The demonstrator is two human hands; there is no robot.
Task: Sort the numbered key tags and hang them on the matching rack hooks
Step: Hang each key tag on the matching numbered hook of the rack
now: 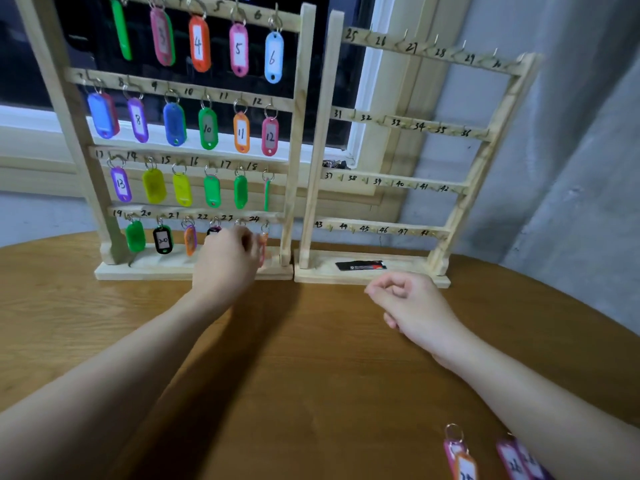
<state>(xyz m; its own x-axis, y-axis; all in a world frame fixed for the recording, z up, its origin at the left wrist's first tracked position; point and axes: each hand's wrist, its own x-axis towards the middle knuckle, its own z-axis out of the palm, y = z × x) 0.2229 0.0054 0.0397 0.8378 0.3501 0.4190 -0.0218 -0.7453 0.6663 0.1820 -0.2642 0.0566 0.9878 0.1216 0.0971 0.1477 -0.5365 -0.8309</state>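
Two wooden racks stand at the back of the table. The left rack (pixel 298 140) has hooks 1 to 24, nearly all bearing coloured key tags. The right rack (pixel 408 178), numbered 25 to 48, has bare hooks. My left hand (pixel 225 261) reaches to the bottom row at hooks 23 and 24, its fingers curled at an orange-pink tag (pixel 263 245) hanging there; what hangs on hook 23 is hidden behind the hand. My right hand (pixel 412 303) hovers over the table in front of the right rack, loosely curled and holding nothing. Loose tags (pixel 462 459) lie at the near right, one (pixel 514 462) marked 26.
The round wooden table (pixel 294 358) carries both racks. A black card (pixel 360 265) lies on the right rack's base. A window frame and a grey wall are behind the racks.
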